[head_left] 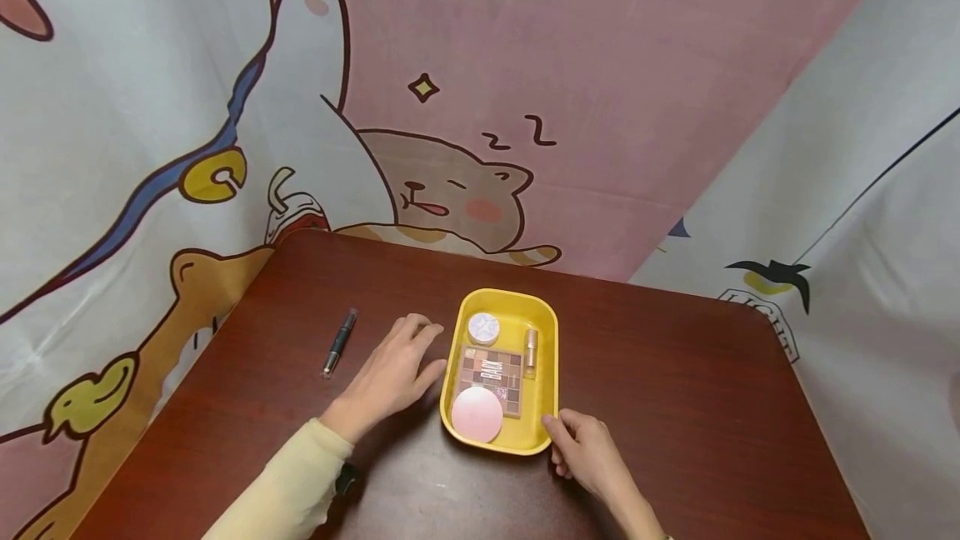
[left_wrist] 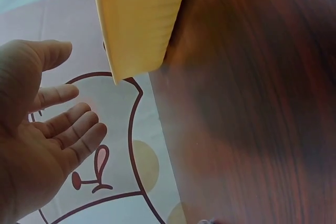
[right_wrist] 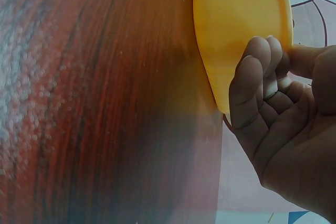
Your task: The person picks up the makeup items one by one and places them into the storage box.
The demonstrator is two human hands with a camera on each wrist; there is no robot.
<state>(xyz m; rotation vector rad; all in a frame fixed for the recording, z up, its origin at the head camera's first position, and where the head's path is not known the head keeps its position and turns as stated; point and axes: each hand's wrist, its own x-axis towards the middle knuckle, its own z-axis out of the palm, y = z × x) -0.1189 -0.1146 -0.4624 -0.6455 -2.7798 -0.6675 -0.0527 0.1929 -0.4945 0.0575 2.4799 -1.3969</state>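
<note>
A yellow tray (head_left: 514,315) stands on the table. In it lie an eyeshadow palette (head_left: 491,372), a round pink compact (head_left: 477,417) overlapping the palette's near end, a small round patterned case (head_left: 483,328) and a lipstick (head_left: 531,348). My right hand (head_left: 588,452) pinches the rim at the tray's near right corner, thumb on top and curled fingers outside. On the other side my left hand (head_left: 390,369) is held beside the wall with loosely bent fingers. In the left wrist view a gap separates those fingers (left_wrist: 73,129) from the tray.
A dark pen-shaped item (head_left: 341,343) with a clear end lies left of the left hand. The brown wooden table (head_left: 675,373) has its far edge against a curtain (head_left: 600,90) printed with cartoon animals.
</note>
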